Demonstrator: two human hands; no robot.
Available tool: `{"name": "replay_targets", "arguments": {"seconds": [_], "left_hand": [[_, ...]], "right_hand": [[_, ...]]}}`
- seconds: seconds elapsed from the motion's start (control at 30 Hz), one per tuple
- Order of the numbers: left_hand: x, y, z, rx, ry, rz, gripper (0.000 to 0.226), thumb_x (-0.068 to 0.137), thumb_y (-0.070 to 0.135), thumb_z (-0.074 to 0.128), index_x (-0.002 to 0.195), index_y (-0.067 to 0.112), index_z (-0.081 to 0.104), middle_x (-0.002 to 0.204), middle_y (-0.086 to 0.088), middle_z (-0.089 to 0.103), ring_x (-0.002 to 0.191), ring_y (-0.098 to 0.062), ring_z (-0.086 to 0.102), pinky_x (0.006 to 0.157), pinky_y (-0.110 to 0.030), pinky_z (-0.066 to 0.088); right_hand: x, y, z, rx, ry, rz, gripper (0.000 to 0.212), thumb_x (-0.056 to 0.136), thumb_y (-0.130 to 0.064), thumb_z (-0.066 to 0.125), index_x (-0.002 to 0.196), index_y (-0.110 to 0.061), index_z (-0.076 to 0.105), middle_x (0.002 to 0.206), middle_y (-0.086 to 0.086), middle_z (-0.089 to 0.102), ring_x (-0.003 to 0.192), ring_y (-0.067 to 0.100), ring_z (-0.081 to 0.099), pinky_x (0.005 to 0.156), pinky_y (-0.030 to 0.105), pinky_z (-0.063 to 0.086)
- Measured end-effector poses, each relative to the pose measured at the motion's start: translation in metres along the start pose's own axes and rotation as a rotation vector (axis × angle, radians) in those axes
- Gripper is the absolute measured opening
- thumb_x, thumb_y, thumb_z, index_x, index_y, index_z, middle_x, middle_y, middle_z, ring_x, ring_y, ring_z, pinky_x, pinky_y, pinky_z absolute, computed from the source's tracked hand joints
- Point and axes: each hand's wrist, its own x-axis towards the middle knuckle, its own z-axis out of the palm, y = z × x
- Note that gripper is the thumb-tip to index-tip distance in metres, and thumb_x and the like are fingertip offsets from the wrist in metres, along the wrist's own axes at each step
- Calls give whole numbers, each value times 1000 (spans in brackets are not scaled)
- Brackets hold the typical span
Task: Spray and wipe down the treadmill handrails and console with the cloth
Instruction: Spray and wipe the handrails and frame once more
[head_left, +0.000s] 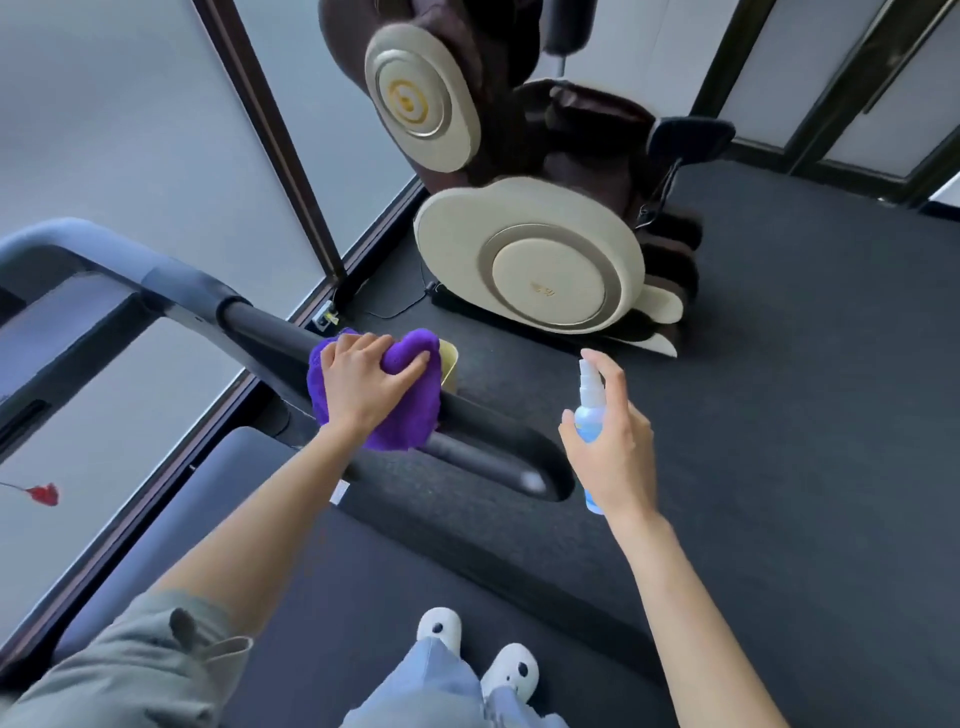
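Observation:
A dark treadmill handrail (483, 457) runs from the upper left down to the middle of the view. My left hand (363, 382) grips a purple cloth (400, 431) that is wrapped over the handrail. To the right, my right hand (613, 441) holds a small clear-blue spray bottle (591, 410) upright beside the rail's rounded end, with the index finger over its white nozzle. The grey console frame (67, 244) curves off at the far left; the console face itself is out of view.
A cream and brown massage chair (540, 260) stands just beyond the rail on dark carpet. Frosted glass panels with dark frames (270, 135) line the left and back. The treadmill belt (322, 597) lies below, with my white slippers (441, 629) on it.

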Motion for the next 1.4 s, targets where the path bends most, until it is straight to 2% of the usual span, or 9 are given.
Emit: {"name": "replay_targets", "arguments": {"seconds": [0.2, 0.33, 0.5, 0.67, 1.03, 1.13, 1.23, 1.33, 1.4], "left_hand": [[-34, 68, 28, 108, -83, 63, 46, 79, 63, 44, 64, 22, 56, 72, 6, 65, 83, -25, 54, 84, -40, 31], [-72, 115, 44, 70, -135, 222, 41, 77, 60, 54, 71, 21, 62, 72, 6, 64, 77, -24, 55, 82, -39, 36], [-40, 70, 28, 101, -153, 370, 48, 77, 72, 47, 66, 25, 47, 67, 3, 59, 71, -25, 55, 72, -36, 37], [-9, 27, 12, 74, -75, 219, 51, 77, 70, 40, 58, 23, 45, 62, 3, 60, 71, -26, 55, 76, -38, 35], [-52, 92, 36, 36, -50, 180, 43, 76, 61, 51, 61, 21, 53, 61, 6, 61, 69, -21, 54, 78, -35, 33], [-62, 99, 45, -10, 58, 124, 39, 75, 58, 54, 65, 20, 60, 63, 8, 62, 73, -20, 57, 82, -33, 33], [-75, 113, 57, -29, 189, 18, 36, 74, 55, 58, 67, 20, 63, 67, 9, 62, 77, -19, 59, 88, -32, 35], [-89, 137, 67, -76, 312, -127, 33, 74, 50, 63, 72, 17, 66, 78, 6, 64, 86, -21, 59, 96, -37, 38], [-97, 151, 72, -113, 384, -257, 33, 75, 45, 67, 77, 13, 67, 89, 2, 64, 94, -24, 57, 99, -45, 38]], "right_hand": [[-14, 20, -18, -47, 80, 21, 63, 82, -4, 64, 135, -27, 42, 114, -4, 65, 86, 28, 62, 72, 35, 49], [-15, 20, -28, -74, 141, 4, 64, 81, -3, 66, 134, -27, 41, 126, -10, 60, 90, 28, 63, 73, 32, 48], [-8, 7, -23, -69, 151, 4, 62, 82, -4, 64, 134, -29, 40, 119, -11, 61, 84, 27, 61, 73, 33, 49], [-14, 0, -16, -72, 181, 25, 62, 82, -3, 64, 133, -29, 41, 111, -10, 64, 79, 24, 61, 68, 31, 48], [1, 18, -23, 16, 143, -59, 61, 82, -2, 65, 133, -27, 42, 114, -8, 64, 82, 26, 61, 71, 37, 51], [16, 36, -32, 26, 104, -136, 61, 82, -3, 65, 133, -27, 42, 102, -24, 59, 80, 21, 58, 71, 33, 50], [34, 59, -43, 60, 29, -224, 60, 81, 0, 66, 134, -20, 44, 112, -45, 47, 90, 13, 58, 77, 24, 44], [55, 80, -58, 96, -85, -305, 61, 81, 0, 67, 133, -21, 44, 118, -26, 56, 94, -11, 50, 76, 11, 35], [64, 88, -66, 98, -170, -362, 62, 82, -2, 67, 132, -27, 41, 117, -28, 54, 90, -4, 53, 73, 13, 35]]}}
